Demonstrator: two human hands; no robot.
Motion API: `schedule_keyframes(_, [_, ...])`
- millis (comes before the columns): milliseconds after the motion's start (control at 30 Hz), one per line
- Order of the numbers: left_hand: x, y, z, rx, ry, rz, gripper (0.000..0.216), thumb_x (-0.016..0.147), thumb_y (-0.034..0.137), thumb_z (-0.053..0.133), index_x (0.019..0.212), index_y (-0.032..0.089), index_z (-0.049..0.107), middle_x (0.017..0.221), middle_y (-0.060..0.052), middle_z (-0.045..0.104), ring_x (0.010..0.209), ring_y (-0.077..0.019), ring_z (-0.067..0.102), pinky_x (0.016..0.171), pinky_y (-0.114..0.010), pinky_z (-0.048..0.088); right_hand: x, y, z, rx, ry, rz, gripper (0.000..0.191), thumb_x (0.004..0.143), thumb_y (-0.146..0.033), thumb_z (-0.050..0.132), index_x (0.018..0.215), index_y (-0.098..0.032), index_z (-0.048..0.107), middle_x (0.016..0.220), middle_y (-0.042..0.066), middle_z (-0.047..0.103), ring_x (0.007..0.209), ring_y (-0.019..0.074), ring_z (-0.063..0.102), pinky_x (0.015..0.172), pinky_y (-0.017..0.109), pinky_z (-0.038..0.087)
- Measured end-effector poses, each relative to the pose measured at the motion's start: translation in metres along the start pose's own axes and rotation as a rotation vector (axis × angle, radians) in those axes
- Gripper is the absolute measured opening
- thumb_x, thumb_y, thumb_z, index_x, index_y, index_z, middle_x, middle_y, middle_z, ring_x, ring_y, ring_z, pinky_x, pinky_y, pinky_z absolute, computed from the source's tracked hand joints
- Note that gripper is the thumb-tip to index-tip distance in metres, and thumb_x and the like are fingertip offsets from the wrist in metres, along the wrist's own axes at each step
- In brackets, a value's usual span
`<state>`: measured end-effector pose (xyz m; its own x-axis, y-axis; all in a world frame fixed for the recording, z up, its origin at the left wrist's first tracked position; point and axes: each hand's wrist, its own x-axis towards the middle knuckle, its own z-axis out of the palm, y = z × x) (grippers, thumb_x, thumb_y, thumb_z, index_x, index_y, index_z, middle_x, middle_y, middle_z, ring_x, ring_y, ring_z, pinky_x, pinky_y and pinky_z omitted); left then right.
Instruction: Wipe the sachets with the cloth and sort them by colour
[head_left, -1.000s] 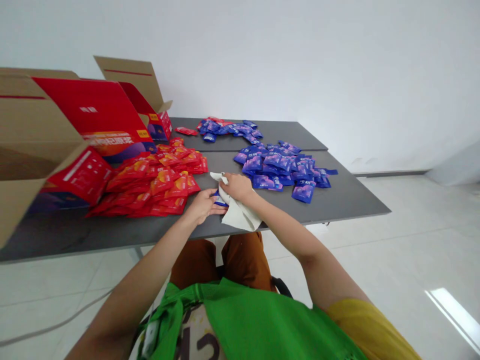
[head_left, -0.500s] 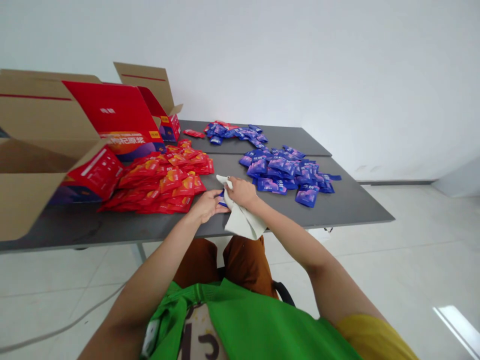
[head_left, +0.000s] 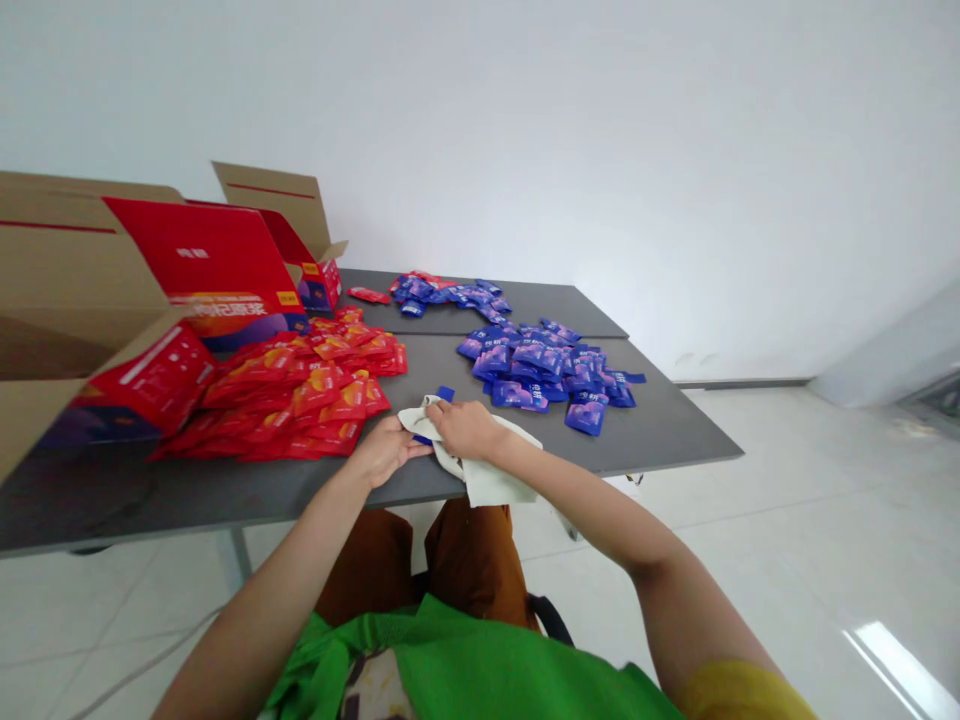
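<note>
My right hand is closed on a white cloth and presses it over a small blue sachet. The cloth hides most of that sachet; blue shows above it and below it. From the left, my left hand grips the sachet's lower side, its fingers partly under the cloth. Both hands are just above the front edge of the dark grey table. A heap of red sachets lies close to the left hand, and a heap of blue sachets lies beyond the right hand.
An open red carton with raised brown flaps stands at the left. Behind it is a second open carton. A smaller mixed pile of blue and red sachets lies at the back, by a white wall.
The right hand and cloth have shifted over the blue sachet, and the cloth now reaches the left fingers. The whole view has tilted and turned slightly to the right.
</note>
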<state>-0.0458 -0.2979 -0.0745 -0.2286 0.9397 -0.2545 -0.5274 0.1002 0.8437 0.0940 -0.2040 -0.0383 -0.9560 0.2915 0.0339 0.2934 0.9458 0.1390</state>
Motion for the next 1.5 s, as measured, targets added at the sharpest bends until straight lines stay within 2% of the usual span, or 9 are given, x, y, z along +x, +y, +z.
schedule_keyframes(267, [-0.001,-0.002,0.004,0.002,0.007,0.007,0.034,0.082,0.0,0.05,0.114,0.006,0.059,0.103,-0.016,0.07,0.091,-0.0222,0.07,0.093,-0.049,0.052,0.027,0.027,0.012,0.077,0.01,0.239,0.046,0.097,-0.04,0.036,0.135,-0.016,0.039,0.123,0.015,0.061,0.102,0.0269,0.064,0.08,0.037,0.051])
schedule_keyframes(367, [-0.002,-0.002,0.005,0.023,0.03,0.018,0.032,0.08,-0.001,0.051,0.109,0.007,0.061,0.101,-0.015,0.071,0.089,-0.0221,0.07,0.091,-0.048,0.053,0.018,0.021,0.007,0.069,0.03,0.12,0.044,0.093,-0.038,0.044,0.132,-0.016,0.043,0.119,0.014,0.062,0.099,0.0263,0.065,0.079,0.035,0.051])
schedule_keyframes(467, [-0.003,-0.003,0.004,0.007,-0.005,0.032,0.033,0.074,-0.001,0.057,0.106,0.009,0.064,0.1,-0.014,0.072,0.094,-0.0234,0.069,0.091,-0.045,0.053,0.004,0.008,0.005,0.103,0.074,-0.076,0.04,0.091,-0.037,0.048,0.125,-0.017,0.046,0.118,0.012,0.062,0.098,0.0237,0.064,0.078,0.033,0.05])
schedule_keyframes(533, [-0.003,-0.004,0.004,-0.007,-0.029,0.051,0.036,0.071,-0.001,0.06,0.105,0.009,0.065,0.1,-0.013,0.072,0.098,-0.024,0.068,0.092,-0.043,0.052,-0.003,0.003,0.006,0.159,0.093,-0.126,0.035,0.092,-0.039,0.047,0.12,-0.019,0.049,0.118,0.01,0.062,0.099,0.0215,0.063,0.079,0.03,0.05])
schedule_keyframes(767, [-0.004,-0.003,0.004,0.002,-0.02,0.033,0.043,0.079,0.001,0.054,0.121,0.008,0.06,0.11,-0.016,0.069,0.097,-0.0234,0.068,0.094,-0.045,0.052,0.02,0.018,0.015,0.281,0.13,0.17,0.038,0.098,-0.048,0.035,0.123,-0.026,0.054,0.119,0.005,0.064,0.104,0.0201,0.062,0.082,0.03,0.048])
schedule_keyframes(933, [0.0,-0.005,0.006,0.073,0.081,0.0,0.051,0.083,-0.001,0.046,0.134,0.008,0.051,0.11,-0.016,0.069,0.088,-0.0206,0.071,0.089,-0.043,0.055,0.027,0.026,0.013,0.255,0.076,0.235,0.043,0.097,-0.051,0.034,0.126,-0.027,0.055,0.121,0.006,0.064,0.106,0.0212,0.062,0.084,0.03,0.048])
schedule_keyframes(1133, [0.003,-0.007,0.013,0.153,0.195,-0.018,0.052,0.085,-0.004,0.04,0.136,0.003,0.049,0.099,-0.016,0.071,0.077,-0.0197,0.072,0.08,-0.042,0.059,0.004,0.027,0.006,0.111,0.0,0.312,0.037,0.095,-0.039,0.04,0.124,-0.02,0.055,0.119,0.012,0.064,0.101,0.0241,0.064,0.079,0.033,0.05])
schedule_keyframes(1300, [0.004,-0.002,0.017,0.194,0.237,-0.05,0.051,0.086,-0.002,0.043,0.135,0.008,0.051,0.097,-0.015,0.072,0.075,-0.0188,0.072,0.075,-0.038,0.06,-0.031,0.005,0.0,0.077,-0.043,0.17,0.026,0.087,-0.027,0.052,0.108,-0.016,0.062,0.114,0.013,0.064,0.095,0.0237,0.065,0.074,0.03,0.051])
schedule_keyframes(1500, [0.01,0.004,0.018,0.212,0.252,-0.105,0.048,0.083,-0.003,0.047,0.129,0.008,0.058,0.088,-0.013,0.074,0.069,-0.0184,0.071,0.067,-0.035,0.061,-0.055,-0.002,-0.013,0.169,0.002,0.15,0.032,0.086,-0.031,0.055,0.116,-0.024,0.062,0.108,0.006,0.065,0.091,0.022,0.065,0.069,0.028,0.048])
